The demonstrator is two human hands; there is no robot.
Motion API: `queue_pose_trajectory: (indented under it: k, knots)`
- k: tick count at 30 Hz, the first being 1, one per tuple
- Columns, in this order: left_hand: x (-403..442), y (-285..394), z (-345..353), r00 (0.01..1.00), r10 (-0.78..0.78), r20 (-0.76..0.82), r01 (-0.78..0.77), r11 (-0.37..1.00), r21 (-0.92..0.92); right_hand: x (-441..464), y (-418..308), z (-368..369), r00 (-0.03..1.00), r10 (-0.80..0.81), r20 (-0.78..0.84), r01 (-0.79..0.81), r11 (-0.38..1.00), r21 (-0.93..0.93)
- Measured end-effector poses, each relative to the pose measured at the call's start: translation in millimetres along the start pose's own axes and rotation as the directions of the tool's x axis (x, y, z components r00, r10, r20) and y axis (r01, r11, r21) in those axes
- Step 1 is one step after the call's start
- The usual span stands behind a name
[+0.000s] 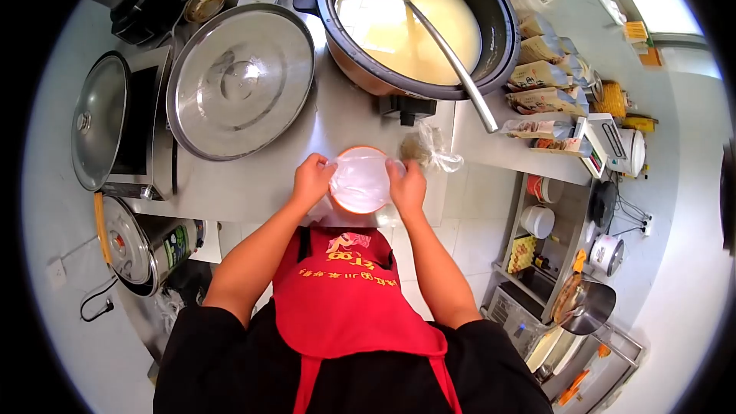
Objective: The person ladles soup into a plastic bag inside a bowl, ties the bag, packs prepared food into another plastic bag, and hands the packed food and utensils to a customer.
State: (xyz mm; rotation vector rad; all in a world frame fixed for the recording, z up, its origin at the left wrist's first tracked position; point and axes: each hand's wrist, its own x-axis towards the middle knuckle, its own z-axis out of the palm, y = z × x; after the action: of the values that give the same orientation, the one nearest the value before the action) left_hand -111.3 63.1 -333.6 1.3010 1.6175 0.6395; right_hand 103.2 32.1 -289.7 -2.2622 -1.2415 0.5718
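A round bowl with an orange rim sits at the front edge of the steel counter, just before the red apron. Over its mouth lies a thin clear plastic bag. My left hand pinches the bag at the bowl's left side, fingers closed. On the opposite side my right hand grips the bag's other edge, also closed. Just beyond the right hand rests a knotted clear bag with something brownish-grey in it.
A large black-rimmed pot of pale yellow liquid stands behind, with a ladle leaning out. To the left are a big steel lid and a glass lid. Food pouches line the right counter, above shelving.
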Motion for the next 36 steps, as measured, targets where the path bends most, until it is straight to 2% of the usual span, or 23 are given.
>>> queue_pose_trajectory:
  k: [2, 3, 4, 8, 11, 13, 15, 16, 17, 18, 20, 21, 24, 26, 28, 29, 30, 31, 32, 33, 34, 35, 36]
  knots:
    - [23.5, -4.3, 8.3, 0.997, 0.054, -0.046, -0.055, 0.998, -0.014, 27.3, -5.1, 8.0, 0.994, 0.046, 0.099, -0.042, 0.998, -0.044]
    - [36.2, 0.5, 9.3, 0.98, -0.193, 0.041, 0.195, 0.979, -0.06, 36.2, -3.9, 13.9, 0.992, 0.062, 0.109, -0.059, 0.998, -0.035]
    - [45.7, -1.8, 15.3, 0.899, -0.416, 0.134, 0.43, 0.898, -0.095, 50.2, 2.8, 27.8, 0.991, 0.06, 0.123, -0.049, 0.995, -0.089]
    - [44.9, -41.5, 13.1, 0.881, -0.44, 0.173, 0.436, 0.898, 0.06, 41.7, 23.1, 33.8, 0.978, 0.144, 0.149, -0.118, 0.978, -0.171]
    - [3.2, -44.0, -6.4, 0.822, -0.491, 0.288, 0.532, 0.843, -0.082, 3.3, 46.5, 17.7, 0.954, 0.151, 0.258, -0.14, 0.988, -0.061]
    - [-16.2, -40.0, -12.9, 0.655, -0.634, 0.41, 0.725, 0.68, -0.106, -26.3, 60.2, 12.2, 0.922, 0.232, 0.309, -0.234, 0.972, -0.03]
    - [-38.0, -39.3, -11.7, 0.651, -0.631, 0.422, 0.727, 0.677, -0.111, -46.4, 68.7, 8.5, 0.876, 0.31, 0.369, -0.329, 0.944, -0.011]
    - [-50.7, -37.3, -11.8, 0.643, -0.633, 0.432, 0.735, 0.667, -0.118, -58.8, 70.9, 5.4, 0.755, 0.454, 0.474, -0.565, 0.816, 0.119]
    - [-61.5, -36.7, -14.9, 0.576, -0.677, 0.459, 0.792, 0.6, -0.11, -74.5, 73.9, 2.3, 0.595, 0.546, 0.59, -0.766, 0.608, 0.21]
    - [-70.0, -38.6, -18.2, 0.568, -0.683, 0.46, 0.798, 0.595, -0.101, -85.6, 78.0, 0.7, 0.586, 0.553, 0.592, -0.773, 0.6, 0.205]
    - [-80.6, -42.6, -26.6, 0.557, -0.63, 0.541, 0.824, 0.5, -0.266, -101.5, 85.8, 1.6, 0.489, 0.528, 0.694, -0.868, 0.374, 0.327]
    - [-85.3, -47.3, -28.3, 0.561, -0.627, 0.541, 0.821, 0.507, -0.262, -109.5, 91.9, 8.0, 0.541, 0.499, 0.677, -0.837, 0.393, 0.379]
    - [-90.2, -56.0, -27.8, 0.617, -0.596, 0.515, 0.783, 0.533, -0.321, -116.0, 86.1, 7.8, 0.54, 0.465, 0.702, -0.84, 0.342, 0.421]
    - [-91.3, -51.0, -20.9, 0.599, -0.57, 0.563, 0.801, 0.448, -0.398, -116.1, 78.7, 15.4, 0.566, 0.469, 0.678, -0.824, 0.338, 0.454]
    - [-90.5, -46.4, -6.2, 0.631, -0.519, 0.577, 0.773, 0.486, -0.408, -114.8, 63.0, 24.8, 0.719, 0.328, 0.613, -0.659, 0.604, 0.449]
    - [-89.3, -50.5, 7.2, 0.714, -0.429, 0.553, 0.67, 0.648, -0.363, -113.2, 54.0, 28.3, 0.764, 0.295, 0.574, -0.567, 0.731, 0.38]
    - [-88.3, -55.9, 19.5, 0.78, -0.323, 0.536, 0.538, 0.783, -0.311, -109.5, 48.3, 31.2, 0.745, 0.281, 0.605, -0.496, 0.84, 0.221]
    - [-88.7, -54.2, 26.9, 0.879, -0.304, 0.366, 0.313, 0.949, 0.036, -112.3, 55.9, 44.5, 0.881, 0.095, 0.464, -0.181, 0.973, 0.146]
    - [-87.7, -54.4, 26.1, 0.879, -0.3, 0.371, 0.31, 0.95, 0.033, -113.2, 65.0, 54.6, 0.93, -0.141, 0.338, 0.145, 0.989, 0.014]
    - [-85.3, -47.3, 18.1, 0.912, -0.213, 0.35, 0.092, 0.939, 0.332, -109.0, 62.9, 48.4, 0.933, -0.14, 0.332, 0.145, 0.989, 0.01]
    - [-83.0, -41.0, 9.2, 0.926, -0.116, 0.358, -0.129, 0.795, 0.593, -102.6, 55.5, 34.5, 0.902, 0.0, 0.431, 0.064, 0.989, -0.134]
    - [-78.6, -39.5, -1.4, 0.95, -0.052, 0.308, -0.147, 0.794, 0.59, -94.5, 49.4, 20.4, 0.852, 0.15, 0.502, -0.003, 0.96, -0.281]
    - [-76.1, -18.6, -17.5, 0.964, -0.087, 0.25, -0.088, 0.784, 0.614, -87.6, 50.9, 7.7, 0.858, 0.157, 0.489, -0.014, 0.959, -0.284]
